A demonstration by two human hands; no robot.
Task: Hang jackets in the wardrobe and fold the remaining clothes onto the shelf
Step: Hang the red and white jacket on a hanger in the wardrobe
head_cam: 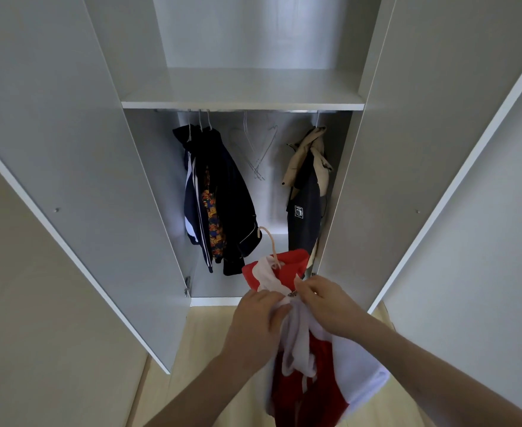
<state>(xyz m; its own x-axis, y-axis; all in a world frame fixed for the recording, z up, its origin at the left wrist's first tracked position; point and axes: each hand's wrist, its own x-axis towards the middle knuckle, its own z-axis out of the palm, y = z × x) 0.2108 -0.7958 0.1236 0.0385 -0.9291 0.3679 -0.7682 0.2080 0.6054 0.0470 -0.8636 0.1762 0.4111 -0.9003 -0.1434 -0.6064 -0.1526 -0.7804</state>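
Red-and-white jacket on its hanger: left hand grips the front, right hand pinches the zipper, probably zipping so it stays on.

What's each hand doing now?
Left hand: gripping the red and white jacket by its front.
Right hand: pinching the jacket's zipper.
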